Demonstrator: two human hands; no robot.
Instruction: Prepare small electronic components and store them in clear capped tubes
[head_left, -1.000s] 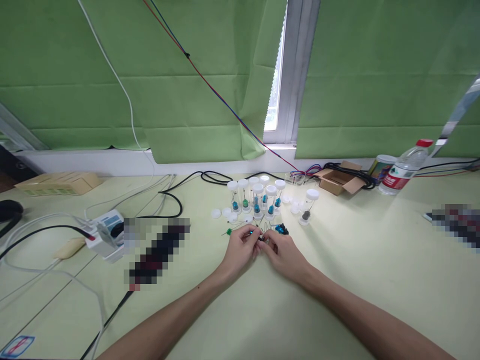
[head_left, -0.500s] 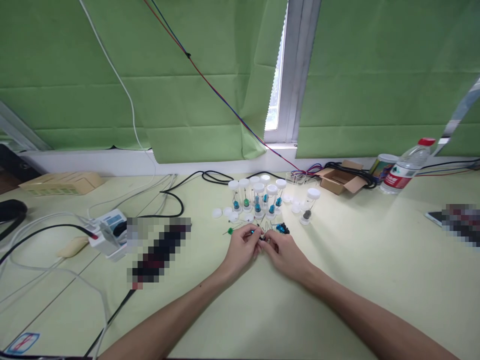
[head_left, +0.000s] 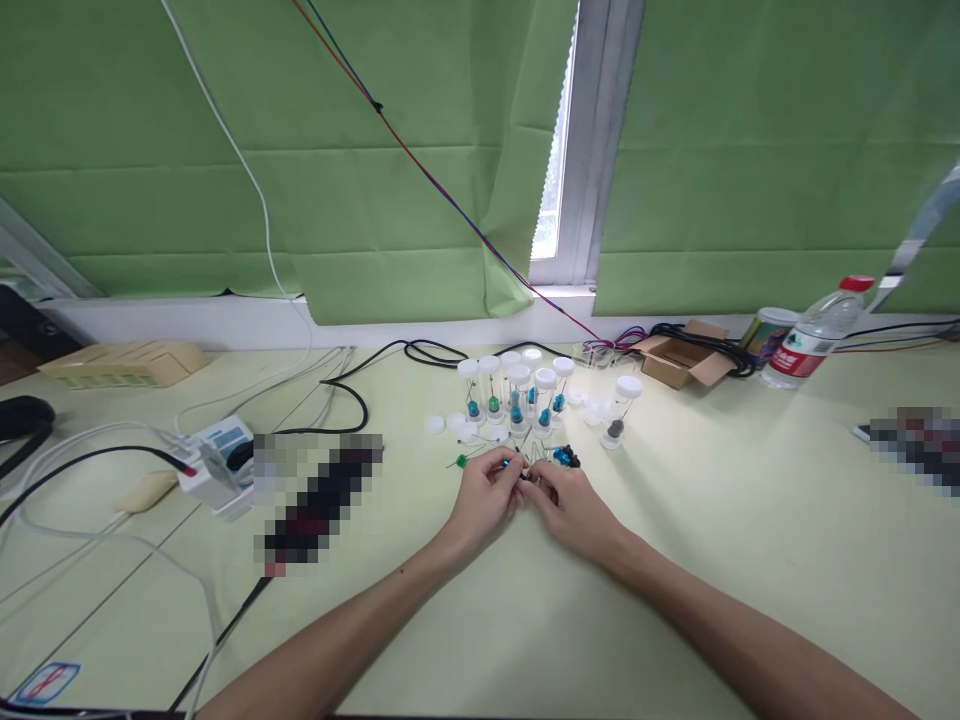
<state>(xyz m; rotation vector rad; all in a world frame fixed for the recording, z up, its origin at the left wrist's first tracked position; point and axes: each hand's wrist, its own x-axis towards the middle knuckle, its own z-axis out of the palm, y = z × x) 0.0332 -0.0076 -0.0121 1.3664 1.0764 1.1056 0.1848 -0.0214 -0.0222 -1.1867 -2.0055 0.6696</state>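
My left hand [head_left: 480, 497] and my right hand [head_left: 571, 503] meet at the middle of the table, fingertips pinched together. Between them is a small black-and-blue piece [head_left: 523, 477], mostly hidden by the fingers; its exact kind is unclear. Thin wire-like pins lie just beyond the fingertips. Past the right fingers rests a small pile of blue and black pieces [head_left: 566, 457]. A green piece with a thin pin [head_left: 460, 461] lies left of my left hand. Behind stand several clear tubes with white caps [head_left: 545, 400], holding blue or green pieces; one tube [head_left: 620, 412] apart at the right holds a dark piece.
Loose white caps [head_left: 435, 425] lie around the tubes. An open cardboard box [head_left: 667, 370], a can [head_left: 766, 335] and a water bottle [head_left: 810, 345] stand back right. A power strip [head_left: 217, 470] and cables occupy the left, beside a blurred dark object [head_left: 319, 510].
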